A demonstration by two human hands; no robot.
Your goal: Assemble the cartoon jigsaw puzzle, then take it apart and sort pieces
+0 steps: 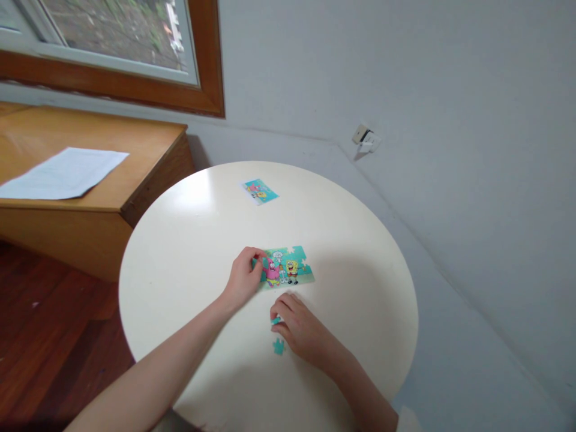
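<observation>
While the left hand (pixel 245 277) pinches the left edge of the jigsaw puzzle (pixel 290 267), the right hand (pixel 299 327) closes its fingertips on a teal piece (pixel 275 321) just below it.
Puzzle print: cartoon figures; any lettering is too small to read. The puzzle lies mid-table on a round cream table (pixel 189 240), with a second loose piece (pixel 279 346) beside the right hand and a picture card (pixel 260 191) well apart, near the far rim. Bare tabletop surrounds the work. A wooden desk (pixel 90 222) bearing a paper sheet (pixel 63 173) stands left, under a window (pixel 112 36).
</observation>
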